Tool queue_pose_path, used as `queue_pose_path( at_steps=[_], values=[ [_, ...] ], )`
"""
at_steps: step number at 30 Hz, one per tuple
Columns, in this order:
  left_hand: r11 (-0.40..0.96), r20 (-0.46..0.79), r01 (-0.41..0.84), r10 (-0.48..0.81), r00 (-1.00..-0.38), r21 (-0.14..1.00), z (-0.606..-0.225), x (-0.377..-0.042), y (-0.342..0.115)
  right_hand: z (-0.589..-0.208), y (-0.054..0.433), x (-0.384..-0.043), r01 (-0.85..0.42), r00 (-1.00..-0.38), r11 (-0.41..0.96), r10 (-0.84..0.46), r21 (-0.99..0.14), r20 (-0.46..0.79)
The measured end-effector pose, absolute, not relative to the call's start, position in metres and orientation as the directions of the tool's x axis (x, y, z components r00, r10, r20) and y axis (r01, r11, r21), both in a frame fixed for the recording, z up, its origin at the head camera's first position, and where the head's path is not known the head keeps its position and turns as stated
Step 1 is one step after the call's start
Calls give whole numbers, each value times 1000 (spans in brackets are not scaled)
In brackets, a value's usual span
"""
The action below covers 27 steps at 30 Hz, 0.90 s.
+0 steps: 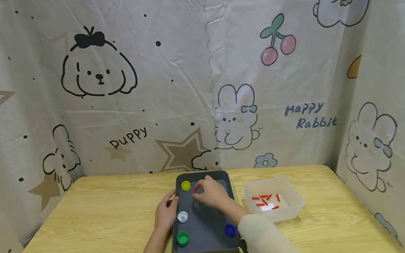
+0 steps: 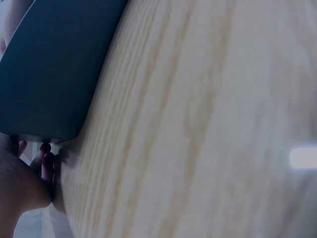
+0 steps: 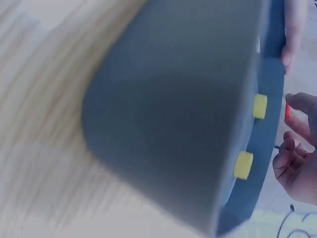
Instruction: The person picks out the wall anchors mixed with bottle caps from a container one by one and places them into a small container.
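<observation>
A dark grey tray (image 1: 208,250) lies on the table with small round caps inside: yellow (image 1: 185,185), white (image 1: 182,217), green (image 1: 183,238) and blue (image 1: 230,230). My left hand (image 1: 166,213) grips the tray's left rim, and in the left wrist view its bent fingers (image 2: 46,158) meet the tray's edge. Above the far part of the tray, my right hand (image 1: 211,193) pinches a short red stick (image 3: 287,111) between thumb and index finger. Two yellow pieces (image 3: 260,106) show past the tray wall in the right wrist view; the head view shows just one.
To the tray's right stands a translucent plastic box (image 1: 292,210) holding several red sticks (image 1: 260,204) and a white piece (image 1: 267,207). A printed curtain (image 1: 169,105) hangs behind the wooden table (image 1: 104,223) and along its sides.
</observation>
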<state>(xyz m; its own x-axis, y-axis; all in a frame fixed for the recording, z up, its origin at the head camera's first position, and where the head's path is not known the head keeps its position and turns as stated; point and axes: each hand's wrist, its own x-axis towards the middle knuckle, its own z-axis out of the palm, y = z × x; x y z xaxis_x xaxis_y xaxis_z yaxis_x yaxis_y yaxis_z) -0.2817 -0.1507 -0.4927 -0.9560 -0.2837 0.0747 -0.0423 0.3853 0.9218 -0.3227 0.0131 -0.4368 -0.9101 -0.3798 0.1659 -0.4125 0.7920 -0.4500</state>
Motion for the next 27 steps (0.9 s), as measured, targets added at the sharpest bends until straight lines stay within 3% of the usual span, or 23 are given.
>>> queue_pose_path(
  at_steps=[27],
  values=[
    [382,54,-57,-274,-960,922,-490,-280,-149,-391,103,-311,-412,-911,778,-333,-474,245]
  ],
)
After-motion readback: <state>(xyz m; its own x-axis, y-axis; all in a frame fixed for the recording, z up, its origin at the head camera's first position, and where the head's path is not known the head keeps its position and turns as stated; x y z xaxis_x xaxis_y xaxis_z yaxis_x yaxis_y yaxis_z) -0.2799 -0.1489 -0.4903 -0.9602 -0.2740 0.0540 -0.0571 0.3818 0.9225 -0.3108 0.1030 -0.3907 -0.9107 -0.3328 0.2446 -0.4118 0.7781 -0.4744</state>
